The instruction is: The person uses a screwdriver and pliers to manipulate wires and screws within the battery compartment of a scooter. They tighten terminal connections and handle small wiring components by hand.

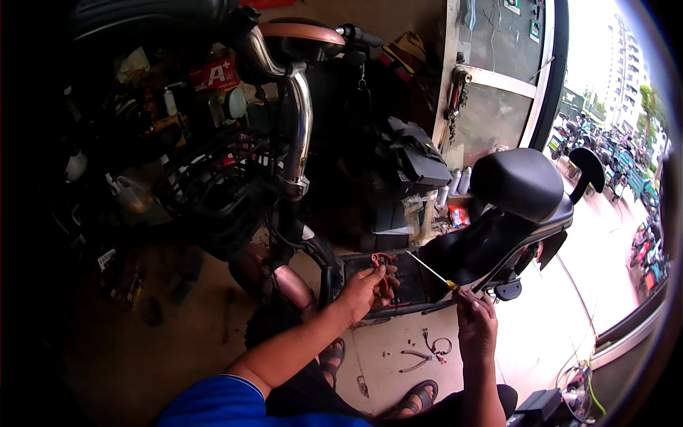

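My right hand (pixel 475 317) is closed round the handle of a screwdriver (pixel 428 269). Yellow shows at the front of its handle, and the long thin shaft points up and left over the scooter's footboard. With bent fingers my left hand (pixel 368 290) grips a red cable (pixel 384 257) above the left part of the open footboard compartment (pixel 413 288). What is at the cable's end is hidden by the fingers. The electric scooter (pixel 302 117) stands across in front of me, its black seat (pixel 518 183) to the right.
Pliers (pixel 415 360) and a loop of black wire (pixel 440 346) lie on the pale floor between my feet and the scooter. Black boxes (pixel 420 160) and spray cans (pixel 462 181) stand behind the footboard. A glass door (pixel 491 107) opens on parked bikes outside.
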A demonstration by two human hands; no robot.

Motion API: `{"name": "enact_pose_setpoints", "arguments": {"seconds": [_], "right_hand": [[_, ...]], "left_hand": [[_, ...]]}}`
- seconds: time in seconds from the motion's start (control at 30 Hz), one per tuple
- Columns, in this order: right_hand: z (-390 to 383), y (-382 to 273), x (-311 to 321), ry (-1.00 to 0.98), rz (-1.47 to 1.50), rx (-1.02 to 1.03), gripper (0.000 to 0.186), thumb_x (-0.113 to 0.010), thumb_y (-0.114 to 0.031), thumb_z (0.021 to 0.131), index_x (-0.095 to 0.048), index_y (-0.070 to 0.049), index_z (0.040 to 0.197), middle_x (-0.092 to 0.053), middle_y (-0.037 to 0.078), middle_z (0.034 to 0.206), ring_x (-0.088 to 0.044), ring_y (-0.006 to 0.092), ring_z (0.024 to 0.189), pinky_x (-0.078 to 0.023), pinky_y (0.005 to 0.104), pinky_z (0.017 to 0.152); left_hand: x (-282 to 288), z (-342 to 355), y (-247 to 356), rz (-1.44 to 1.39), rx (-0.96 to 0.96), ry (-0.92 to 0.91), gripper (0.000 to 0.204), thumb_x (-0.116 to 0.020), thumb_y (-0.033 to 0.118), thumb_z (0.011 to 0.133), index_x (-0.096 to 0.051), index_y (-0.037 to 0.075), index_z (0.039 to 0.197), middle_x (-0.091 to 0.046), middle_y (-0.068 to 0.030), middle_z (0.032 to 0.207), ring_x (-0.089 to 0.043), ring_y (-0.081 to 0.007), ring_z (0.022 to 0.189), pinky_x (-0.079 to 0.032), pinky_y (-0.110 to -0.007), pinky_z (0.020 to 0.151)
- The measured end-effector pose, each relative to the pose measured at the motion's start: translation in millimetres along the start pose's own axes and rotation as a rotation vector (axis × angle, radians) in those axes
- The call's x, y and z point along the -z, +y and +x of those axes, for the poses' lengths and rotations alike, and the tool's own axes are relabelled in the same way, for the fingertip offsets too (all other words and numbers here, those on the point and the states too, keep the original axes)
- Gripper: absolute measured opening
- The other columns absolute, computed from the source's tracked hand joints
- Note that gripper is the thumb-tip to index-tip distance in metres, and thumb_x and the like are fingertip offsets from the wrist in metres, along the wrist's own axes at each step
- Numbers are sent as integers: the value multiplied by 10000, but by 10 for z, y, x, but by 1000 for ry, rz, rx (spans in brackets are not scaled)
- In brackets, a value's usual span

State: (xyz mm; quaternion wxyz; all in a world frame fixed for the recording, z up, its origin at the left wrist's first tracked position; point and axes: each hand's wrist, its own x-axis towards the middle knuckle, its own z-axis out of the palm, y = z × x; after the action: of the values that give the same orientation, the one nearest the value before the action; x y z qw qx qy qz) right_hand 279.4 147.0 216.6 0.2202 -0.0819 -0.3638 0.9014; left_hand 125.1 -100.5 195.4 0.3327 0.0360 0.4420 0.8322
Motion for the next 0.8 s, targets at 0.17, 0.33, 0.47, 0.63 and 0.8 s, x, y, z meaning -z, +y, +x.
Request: {"name": "enact_pose_setpoints", "arguments": {"seconds": [0.17,0.33,0.47,0.63,0.8], "right_hand": [[27,76,-42,-10,29,-24,445,-649,25,925,-406,33,1298,-663,258,1237,-665,392,1202,-540,464,1070],[-11,39,-74,43,-1,-6,399,-683,28,911,-454,17,1238,-654,228,1224,-676,398,1165,-568,470,1040],[-34,30,-107,68,-43,-8,402,-700,18,904,-456,7,1224,-634,229,1242,-685,373,1134,-573,463,1026],[-61,53,-128,50,-117,15,394,-700,18,909,-459,-7,1220,-631,214,1249,-686,356,1127,-581,445,1000],[-89,93,-182,38,-138,8,358,-687,32,921,-475,-19,1204,-638,203,1244,-693,334,1109,-589,424,980]], "left_hand": [[104,7,-42,-60,-14,1,331,-572,360,1069,-677,79,1209,-687,-30,1028,-665,-158,869,-566,-326,736],[58,79,-68,-55,-71,9,325,-632,332,1044,-683,64,1219,-659,-7,875,-589,-119,738,-500,-287,628],[32,53,-75,35,-100,92,341,-660,326,1031,-673,77,1262,-655,4,851,-580,-93,696,-474,-264,573],[-49,36,-88,176,-159,219,339,-637,300,1047,-656,70,1296,-690,-33,900,-587,-110,722,-465,-262,613],[10,57,-161,331,-211,208,341,-629,299,1054,-675,39,1269,-711,-47,927,-583,-98,714,-470,-269,619]]}}
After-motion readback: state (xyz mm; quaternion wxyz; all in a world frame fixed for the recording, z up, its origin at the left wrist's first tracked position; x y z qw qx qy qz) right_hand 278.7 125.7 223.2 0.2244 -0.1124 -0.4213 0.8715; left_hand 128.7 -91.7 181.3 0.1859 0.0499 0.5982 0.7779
